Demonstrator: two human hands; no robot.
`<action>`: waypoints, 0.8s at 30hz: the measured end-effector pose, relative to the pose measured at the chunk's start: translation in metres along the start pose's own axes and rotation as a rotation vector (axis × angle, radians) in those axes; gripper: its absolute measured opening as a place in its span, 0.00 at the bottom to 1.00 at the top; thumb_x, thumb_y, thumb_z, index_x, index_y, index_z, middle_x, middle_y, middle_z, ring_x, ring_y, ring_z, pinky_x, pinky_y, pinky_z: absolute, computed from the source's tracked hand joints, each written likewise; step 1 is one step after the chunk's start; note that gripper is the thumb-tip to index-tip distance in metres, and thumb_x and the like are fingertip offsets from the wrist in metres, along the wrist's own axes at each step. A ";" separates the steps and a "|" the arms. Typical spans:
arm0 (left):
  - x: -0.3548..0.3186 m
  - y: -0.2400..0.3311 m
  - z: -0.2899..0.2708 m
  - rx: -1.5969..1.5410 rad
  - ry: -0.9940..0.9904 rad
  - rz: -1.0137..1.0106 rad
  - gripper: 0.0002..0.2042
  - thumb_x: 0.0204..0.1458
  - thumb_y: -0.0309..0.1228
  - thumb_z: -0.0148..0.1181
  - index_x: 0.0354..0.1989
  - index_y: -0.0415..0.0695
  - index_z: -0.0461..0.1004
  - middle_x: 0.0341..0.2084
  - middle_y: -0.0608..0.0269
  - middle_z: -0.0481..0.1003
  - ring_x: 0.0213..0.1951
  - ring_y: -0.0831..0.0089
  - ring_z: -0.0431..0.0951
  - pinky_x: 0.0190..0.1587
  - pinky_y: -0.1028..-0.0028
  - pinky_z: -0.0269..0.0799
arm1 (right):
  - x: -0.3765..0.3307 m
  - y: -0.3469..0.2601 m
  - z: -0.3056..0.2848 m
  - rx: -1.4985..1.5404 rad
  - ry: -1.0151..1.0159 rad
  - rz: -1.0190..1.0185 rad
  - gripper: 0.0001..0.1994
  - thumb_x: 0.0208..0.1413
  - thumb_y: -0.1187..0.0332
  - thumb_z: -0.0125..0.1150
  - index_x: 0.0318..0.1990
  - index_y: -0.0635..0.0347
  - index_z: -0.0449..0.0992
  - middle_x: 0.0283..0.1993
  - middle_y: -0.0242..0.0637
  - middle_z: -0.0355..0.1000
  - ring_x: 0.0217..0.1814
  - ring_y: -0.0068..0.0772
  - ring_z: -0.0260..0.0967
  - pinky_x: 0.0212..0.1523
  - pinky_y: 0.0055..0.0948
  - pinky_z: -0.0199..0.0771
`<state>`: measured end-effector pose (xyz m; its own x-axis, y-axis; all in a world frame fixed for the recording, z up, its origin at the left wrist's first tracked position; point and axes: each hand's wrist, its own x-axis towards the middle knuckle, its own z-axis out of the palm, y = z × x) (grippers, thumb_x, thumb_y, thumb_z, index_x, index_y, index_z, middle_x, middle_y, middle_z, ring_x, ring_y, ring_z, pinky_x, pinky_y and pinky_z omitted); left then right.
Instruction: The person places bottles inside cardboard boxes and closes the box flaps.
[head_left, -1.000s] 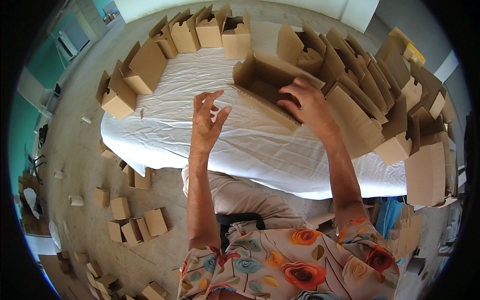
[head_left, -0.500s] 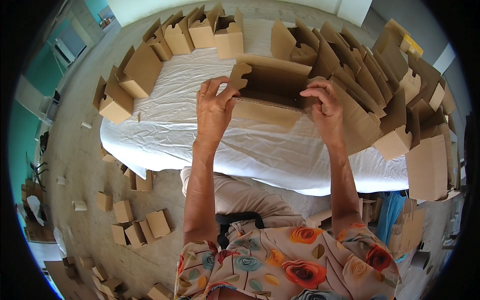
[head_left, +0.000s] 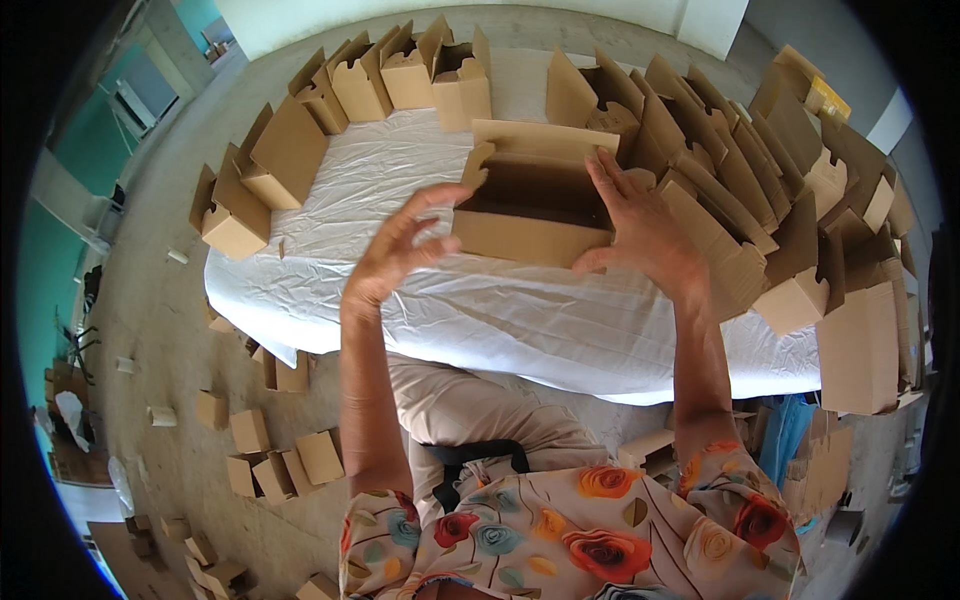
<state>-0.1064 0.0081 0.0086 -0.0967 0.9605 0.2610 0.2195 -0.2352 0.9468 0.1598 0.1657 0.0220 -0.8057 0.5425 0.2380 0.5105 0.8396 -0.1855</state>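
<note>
A brown cardboard box (head_left: 530, 238) with its top open stands before me on a table under a white cloth (head_left: 400, 290). Its long back flap is raised, and its inside is dark. My left hand (head_left: 398, 245) hovers by the box's left end, fingers apart and curved, holding nothing. At the right end my right hand (head_left: 645, 222) is spread, its fingers reaching over the back corner and its thumb near the front wall. Whether the right palm presses on the box's end, I cannot tell.
Several open boxes (head_left: 290, 150) curve along the table's far left edge. More boxes (head_left: 700, 130) lean packed together on the right, with a large carton (head_left: 858, 345) at the near right. Small boxes (head_left: 275, 475) lie on the floor at left, beside a white roll (head_left: 160, 416).
Both hands have let go of the box's front edge and opened. My left hand has moved left and down, off the box; my right hand has spread round its right end.
</note>
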 end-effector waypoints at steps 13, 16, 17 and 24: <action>0.248 -0.110 -0.066 1.001 0.228 0.229 0.44 0.42 0.37 0.68 0.67 0.50 0.46 0.57 0.50 0.64 0.60 0.50 0.60 0.59 0.50 0.55 | 0.006 -0.027 -0.001 -0.099 -0.150 0.088 0.57 0.27 0.44 0.71 0.67 0.56 0.48 0.72 0.39 0.40 0.66 0.50 0.54 0.59 0.67 0.50; 0.256 -0.118 -0.062 1.086 0.119 -0.099 0.45 0.38 0.37 0.69 0.65 0.50 0.48 0.53 0.49 0.68 0.60 0.50 0.60 0.56 0.43 0.54 | 0.007 -0.026 -0.002 -0.018 -0.187 0.155 0.55 0.26 0.46 0.72 0.67 0.51 0.51 0.72 0.33 0.41 0.68 0.47 0.51 0.59 0.71 0.46; 0.255 -0.119 -0.061 1.092 0.132 -0.135 0.42 0.37 0.36 0.69 0.63 0.49 0.52 0.52 0.51 0.69 0.59 0.50 0.61 0.55 0.43 0.55 | 0.006 -0.026 -0.001 0.000 -0.186 0.166 0.54 0.26 0.47 0.73 0.66 0.49 0.52 0.72 0.32 0.41 0.69 0.46 0.50 0.59 0.72 0.45; 0.186 -0.110 -0.102 1.077 0.074 -0.262 0.25 0.33 0.28 0.64 0.46 0.41 0.71 0.41 0.48 0.75 0.48 0.52 0.72 0.49 0.49 0.63 | 0.001 -0.030 0.000 -0.001 -0.115 0.087 0.49 0.29 0.50 0.73 0.64 0.50 0.58 0.72 0.31 0.42 0.67 0.40 0.52 0.58 0.69 0.50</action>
<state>-0.2471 0.1971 -0.0277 -0.3132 0.9419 0.1217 0.9092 0.2604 0.3249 0.1440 0.1406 0.0282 -0.7873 0.6067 0.1102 0.5803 0.7894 -0.2000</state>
